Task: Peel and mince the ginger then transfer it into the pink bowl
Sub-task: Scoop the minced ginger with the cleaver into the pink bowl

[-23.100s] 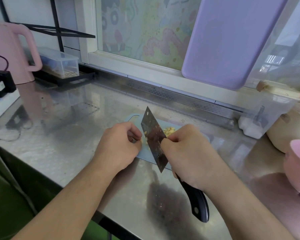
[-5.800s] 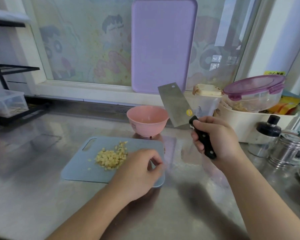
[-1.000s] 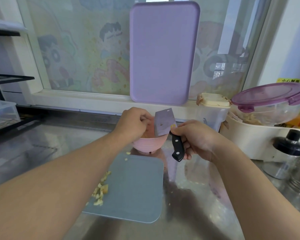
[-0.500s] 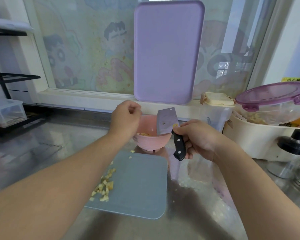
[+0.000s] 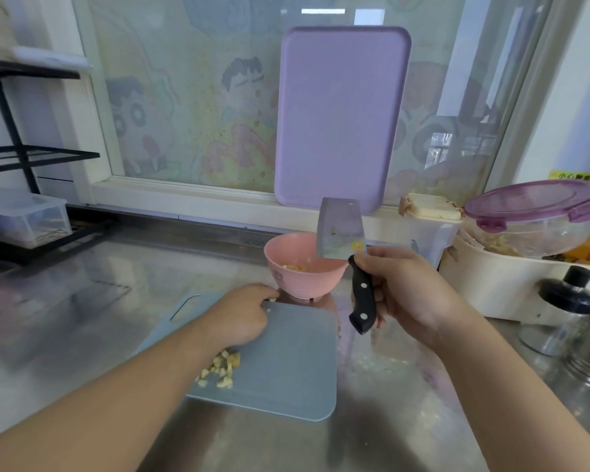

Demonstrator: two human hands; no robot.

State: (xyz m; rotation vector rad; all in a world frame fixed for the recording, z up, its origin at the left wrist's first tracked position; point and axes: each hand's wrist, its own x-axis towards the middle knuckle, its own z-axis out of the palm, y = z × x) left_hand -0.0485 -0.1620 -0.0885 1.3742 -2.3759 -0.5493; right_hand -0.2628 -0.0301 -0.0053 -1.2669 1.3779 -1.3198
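Brushed steel counter [image 5: 82,328] – reflective; matt plastic board [image 5: 286,362]; polished cleaver blade [image 5: 338,233].

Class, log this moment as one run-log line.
left hand: on blue board | right hand: holds cleaver | ginger: partly in pink bowl

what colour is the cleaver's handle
Black, with two silver rivets, on the cleaver in the right hand; the head view shows it.
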